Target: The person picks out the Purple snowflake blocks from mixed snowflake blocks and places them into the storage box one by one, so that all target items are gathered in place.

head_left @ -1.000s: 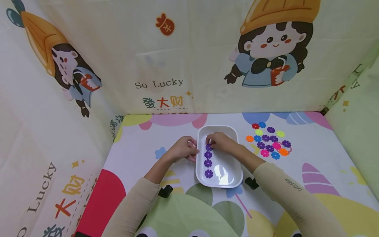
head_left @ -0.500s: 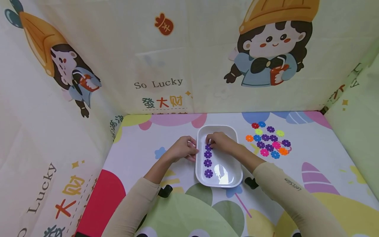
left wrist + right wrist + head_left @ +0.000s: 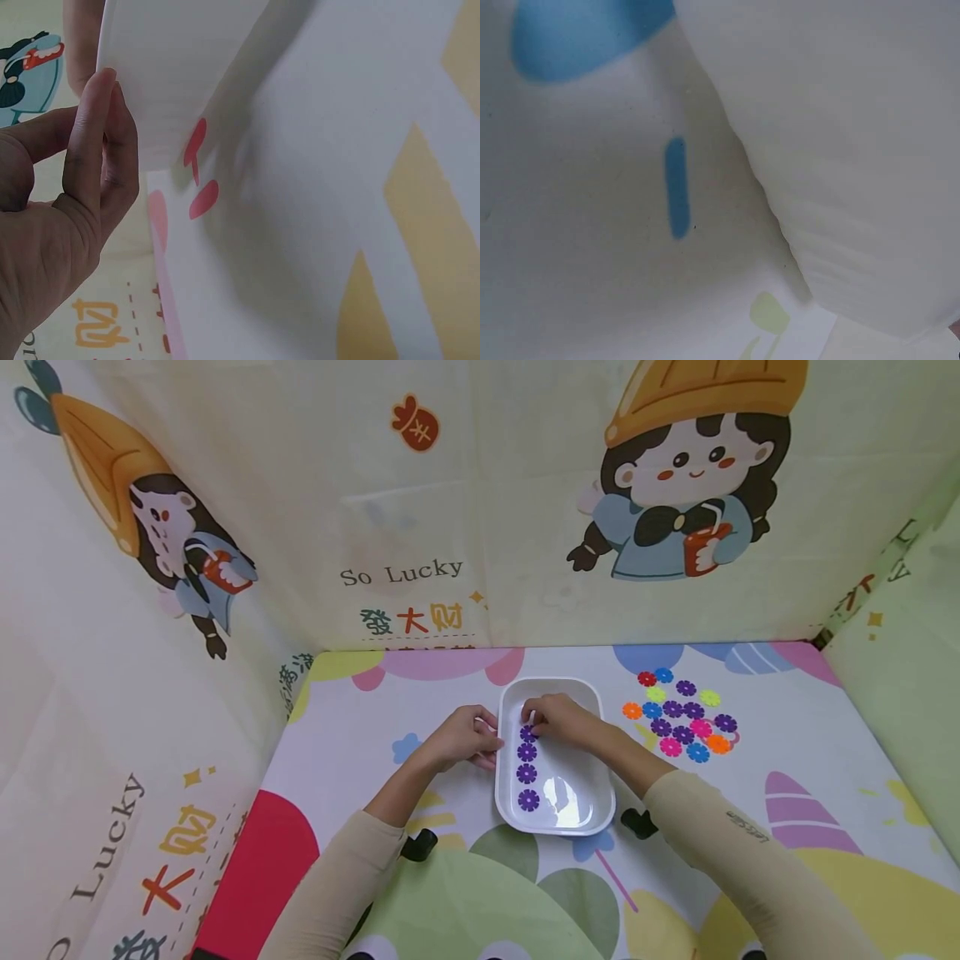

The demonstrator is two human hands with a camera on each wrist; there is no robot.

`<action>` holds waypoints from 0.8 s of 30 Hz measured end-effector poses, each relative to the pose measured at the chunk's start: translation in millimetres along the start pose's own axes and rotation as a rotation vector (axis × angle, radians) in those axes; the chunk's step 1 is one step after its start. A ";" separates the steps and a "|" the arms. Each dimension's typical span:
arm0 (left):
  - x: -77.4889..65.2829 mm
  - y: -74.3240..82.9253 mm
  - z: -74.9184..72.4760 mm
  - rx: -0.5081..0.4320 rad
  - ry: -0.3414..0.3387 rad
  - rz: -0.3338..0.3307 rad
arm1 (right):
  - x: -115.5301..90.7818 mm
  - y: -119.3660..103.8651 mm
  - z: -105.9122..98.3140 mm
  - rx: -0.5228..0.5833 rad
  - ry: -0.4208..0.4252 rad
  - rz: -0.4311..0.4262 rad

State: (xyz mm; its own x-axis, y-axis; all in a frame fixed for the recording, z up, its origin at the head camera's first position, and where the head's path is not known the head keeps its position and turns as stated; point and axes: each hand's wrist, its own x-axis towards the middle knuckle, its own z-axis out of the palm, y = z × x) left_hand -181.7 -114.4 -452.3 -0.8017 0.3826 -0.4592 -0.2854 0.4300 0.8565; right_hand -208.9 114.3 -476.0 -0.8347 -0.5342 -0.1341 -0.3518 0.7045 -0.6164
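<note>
A white tray (image 3: 588,822) stands on the printed tabletop in the head view. Several purple snowflake discs (image 3: 527,773) form a column along its left side. My right hand (image 3: 562,720) reaches over the right wall and pinches the farthest purple disc (image 3: 527,734), which the fingers partly cover. My left hand (image 3: 463,739) holds the tray's left rim between thumb and fingers. In the left wrist view, the left hand's fingertips (image 3: 105,79) meet the tray wall (image 3: 172,75). The right wrist view shows mostly the outside of the tray (image 3: 840,150); the right fingers are out of sight there.
Right of the tray lies a loose cluster of discs, among them a purple disc (image 3: 725,723), an orange disc (image 3: 718,744), a blue disc (image 3: 697,752) and a red disc (image 3: 647,679). A printed cloth wall (image 3: 525,610) borders the table's far edge.
</note>
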 end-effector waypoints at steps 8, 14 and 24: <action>-0.8 0.5 1.4 -0.007 0.002 0.004 | -12.5 -4.0 -15.1 -0.003 0.045 0.004; 0.3 -0.1 1.4 -0.014 0.003 0.012 | -28.6 -0.4 -30.5 0.027 0.103 0.031; -0.1 -1.2 1.0 -0.011 0.005 0.005 | -67.9 14.3 -52.5 0.093 0.300 0.042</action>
State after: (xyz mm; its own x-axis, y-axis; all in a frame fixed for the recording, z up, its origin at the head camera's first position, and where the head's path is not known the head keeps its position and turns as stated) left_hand -180.7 -114.2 -453.6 -0.8059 0.3803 -0.4539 -0.2871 0.4195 0.8612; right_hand -179.5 185.2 -435.0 -0.9403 -0.3338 0.0657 -0.2857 0.6697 -0.6855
